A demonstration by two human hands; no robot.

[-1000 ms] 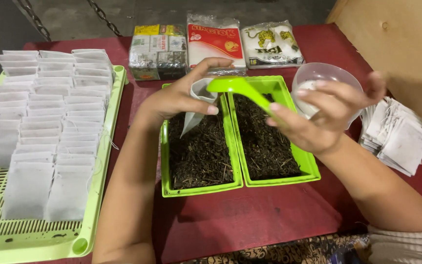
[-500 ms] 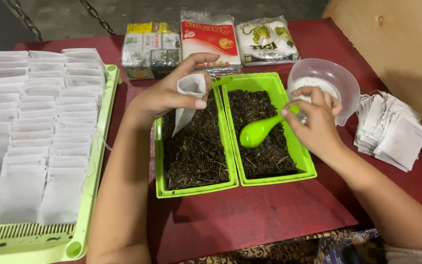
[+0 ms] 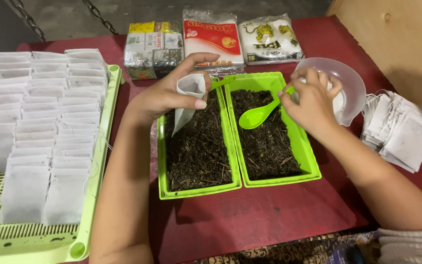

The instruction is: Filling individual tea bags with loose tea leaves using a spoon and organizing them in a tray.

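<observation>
Paper sachet (image 3: 187,98) is being pinched open-mouthed by left hand (image 3: 169,95); green spoon (image 3: 260,115), gripped by right hand (image 3: 311,100), is being angled bowl-first toward it, just rightward

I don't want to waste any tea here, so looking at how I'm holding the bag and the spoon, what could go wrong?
1. The left hand pinches the empty tea bag by its top edge only; if the mouth sags, leaves may miss it.
2. The green spoon, held in the right hand by its handle tip, could tip sideways when loaded.
3. The bag hangs above the left tray; a scoop from the right tray might drop leaves between them.
</observation>
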